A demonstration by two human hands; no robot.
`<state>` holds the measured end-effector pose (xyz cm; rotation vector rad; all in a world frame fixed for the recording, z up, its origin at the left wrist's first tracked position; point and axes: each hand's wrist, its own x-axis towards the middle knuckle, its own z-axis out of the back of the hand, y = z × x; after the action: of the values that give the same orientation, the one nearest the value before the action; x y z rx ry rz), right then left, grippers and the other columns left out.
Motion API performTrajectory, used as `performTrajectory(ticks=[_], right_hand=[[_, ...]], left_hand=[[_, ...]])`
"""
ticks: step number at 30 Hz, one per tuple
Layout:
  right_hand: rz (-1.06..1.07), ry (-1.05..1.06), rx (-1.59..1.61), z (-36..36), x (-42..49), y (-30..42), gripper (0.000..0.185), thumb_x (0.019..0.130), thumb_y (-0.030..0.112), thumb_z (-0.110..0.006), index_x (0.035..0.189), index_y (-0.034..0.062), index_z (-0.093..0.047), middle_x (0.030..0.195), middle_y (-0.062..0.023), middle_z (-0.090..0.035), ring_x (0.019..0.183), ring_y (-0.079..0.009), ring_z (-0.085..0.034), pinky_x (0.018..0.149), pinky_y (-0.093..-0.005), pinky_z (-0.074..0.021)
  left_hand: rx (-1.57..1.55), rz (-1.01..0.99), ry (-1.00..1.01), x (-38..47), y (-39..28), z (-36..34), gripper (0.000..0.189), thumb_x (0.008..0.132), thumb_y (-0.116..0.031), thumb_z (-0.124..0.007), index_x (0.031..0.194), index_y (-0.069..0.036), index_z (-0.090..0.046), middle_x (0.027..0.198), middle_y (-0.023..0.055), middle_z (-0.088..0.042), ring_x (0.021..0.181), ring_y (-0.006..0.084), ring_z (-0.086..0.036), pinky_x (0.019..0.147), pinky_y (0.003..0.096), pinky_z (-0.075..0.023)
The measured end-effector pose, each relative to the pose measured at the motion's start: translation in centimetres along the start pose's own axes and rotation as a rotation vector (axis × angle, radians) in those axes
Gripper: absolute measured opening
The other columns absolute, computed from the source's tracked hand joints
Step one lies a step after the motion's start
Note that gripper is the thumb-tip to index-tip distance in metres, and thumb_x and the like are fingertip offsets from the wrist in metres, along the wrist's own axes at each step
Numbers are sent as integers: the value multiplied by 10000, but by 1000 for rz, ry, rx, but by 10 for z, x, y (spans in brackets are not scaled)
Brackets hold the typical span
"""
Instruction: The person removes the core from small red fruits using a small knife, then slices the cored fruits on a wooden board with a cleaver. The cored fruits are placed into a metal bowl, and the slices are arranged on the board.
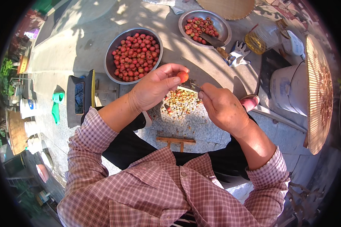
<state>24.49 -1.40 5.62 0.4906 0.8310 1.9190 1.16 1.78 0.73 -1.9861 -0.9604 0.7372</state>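
My left hand (156,85) pinches one red hawthorn fruit (183,76) between thumb and fingers. In my right hand (222,106) is a small knife-like tool (197,88); its short tip points toward the fruit, and its handle is hidden in my fist. Tip and fruit are apart. Beyond my left hand, a steel basin (109,66) is heaped with whole red hawthorns (136,56). A second steel basin (228,29) holds more fruits (197,25), many with cored openings, and a broad dark blade (213,40) rests in it. Scraps of fruit (180,102) litter the ground below my hands.
Right of the second basin lie a work glove (238,54) and an oil jug (256,41). A woven tray (315,93) with drying slices leans over a white bucket (289,86). On the left, a phone (79,98) lies on a dark seat near a green scoop (57,103).
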Motion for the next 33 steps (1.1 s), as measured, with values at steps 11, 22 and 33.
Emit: performTrajectory(ticks=[11, 22, 33], right_hand=[[25, -27, -96, 0, 2, 1, 112, 952, 113, -581, 925, 19, -526, 690, -227, -564, 675, -442, -586, 573, -489, -435], [24, 10, -219, 0, 0, 0, 102, 942, 112, -586, 918, 29, -532, 696, -222, -580, 692, -441, -601, 585, -502, -457], [47, 106, 106, -4, -3, -8, 150, 941, 113, -552, 875, -14, -597, 765, -252, -623, 744, -430, -635, 640, -488, -493]], left_hand=[[-137, 90, 70, -1, 3, -6, 314, 1011, -145, -555, 1293, -7, -539, 1080, 23, -596, 937, 110, -586, 847, 256, -499], [111, 91, -22, -1, 2, -11, 259, 1019, -171, -552, 1214, -3, -582, 953, 3, -583, 774, 81, -548, 672, 224, -466], [255, 171, 52, 0, 4, -11, 254, 1013, -210, -570, 1126, 13, -614, 849, 0, -567, 673, 58, -470, 620, 201, -408]])
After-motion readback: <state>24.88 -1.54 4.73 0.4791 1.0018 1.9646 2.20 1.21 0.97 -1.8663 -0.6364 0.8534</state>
